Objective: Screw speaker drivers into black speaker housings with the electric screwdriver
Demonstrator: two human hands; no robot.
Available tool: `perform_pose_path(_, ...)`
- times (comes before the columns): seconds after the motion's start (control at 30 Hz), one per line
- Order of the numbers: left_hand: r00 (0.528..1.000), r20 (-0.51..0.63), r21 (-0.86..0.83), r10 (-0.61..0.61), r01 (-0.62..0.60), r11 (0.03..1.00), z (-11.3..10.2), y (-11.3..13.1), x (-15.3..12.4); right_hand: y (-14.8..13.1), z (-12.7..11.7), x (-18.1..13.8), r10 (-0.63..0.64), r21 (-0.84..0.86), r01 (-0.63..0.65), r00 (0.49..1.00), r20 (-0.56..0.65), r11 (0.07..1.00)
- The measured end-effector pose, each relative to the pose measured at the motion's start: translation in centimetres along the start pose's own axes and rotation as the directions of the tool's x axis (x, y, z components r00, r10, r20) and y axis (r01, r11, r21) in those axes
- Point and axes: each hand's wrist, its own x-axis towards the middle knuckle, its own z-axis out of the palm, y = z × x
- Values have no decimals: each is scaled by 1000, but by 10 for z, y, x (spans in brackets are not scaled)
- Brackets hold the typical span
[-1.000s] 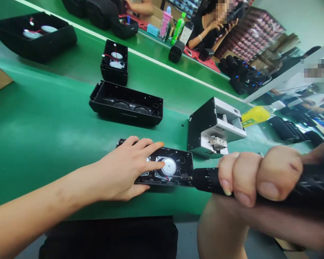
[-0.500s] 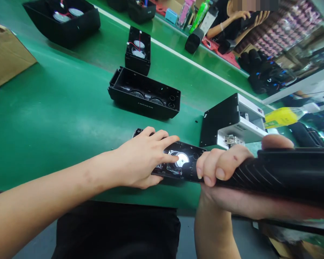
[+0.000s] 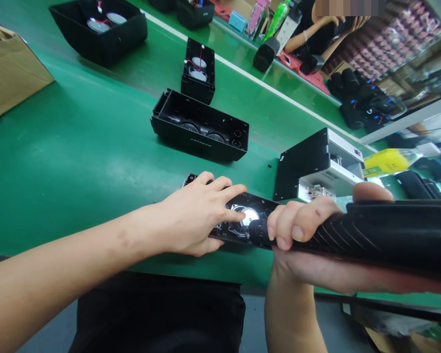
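Observation:
A black speaker panel (image 3: 259,204) lies at the table's near side, bearing a round silver-backed speaker (image 3: 249,216). My left hand (image 3: 202,213) grips the panel across its width, thumb on the near edge and fingers over the top. My right hand (image 3: 305,230) is wrapped round a black electric screwdriver (image 3: 393,235), held nearly level with its front end towards the panel. Whether the bit touches a screw is hidden. Beyond my hands stands an open black speaker housing (image 3: 200,139) with lettering on its side and two round grilles inside.
A black-and-silver machine (image 3: 305,164) stands right, beside a yellow bottle (image 3: 387,161). Behind the housing sit a small speaker box (image 3: 198,83) and a larger black box (image 3: 110,41). A cardboard box (image 3: 14,73) is at left. Across the green table (image 3: 77,162) another person (image 3: 312,37) works.
The view has shifted slightly, so the boxes beyond appear a little further right. Both hands keep their hold on the panel and the electric screwdriver.

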Motion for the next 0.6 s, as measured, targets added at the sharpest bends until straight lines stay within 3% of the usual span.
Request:
perform_pose_path(0.17,1000,-5,-3,4,-4,1000,0,0,0,2,1,-2,23,-5,-23,999,23,1000)
perform_pose_path(0.37,999,-15,32,30,-29,999,-1,1,-1,18,0,-15,-134,-14,135,990,44,991)
perform_pose_path(0.6,999,-20,46,27,-26,999,-1,2,-3,20,-2,-21,-140,-13,142,984,109,990)
